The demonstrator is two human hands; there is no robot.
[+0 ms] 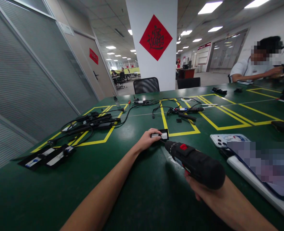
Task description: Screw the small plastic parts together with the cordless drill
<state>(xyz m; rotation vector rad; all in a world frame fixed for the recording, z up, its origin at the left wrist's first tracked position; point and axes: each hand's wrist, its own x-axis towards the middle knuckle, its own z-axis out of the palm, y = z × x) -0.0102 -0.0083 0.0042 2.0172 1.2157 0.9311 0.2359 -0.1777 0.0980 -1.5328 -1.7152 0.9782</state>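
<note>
My right hand [197,186] is wrapped round the grip of a black cordless drill [196,162] with a red switch on top. The drill points forward and left, its chuck close to my left hand [149,140]. The fingers of that hand are closed on a small flat black part with a white strip [166,134], lying on the green table [137,186]. The drill's tip is dark, and I cannot tell whether it touches the part. My left fingers cover the part's left side.
Black cables and adapters [98,120] lie heaped at left, near two black plates with white strips [60,155]. Pen-like tools and cords [190,110] lie ahead inside yellow tape. A phone [259,170] rests at right. Another person [254,69] sits at far right.
</note>
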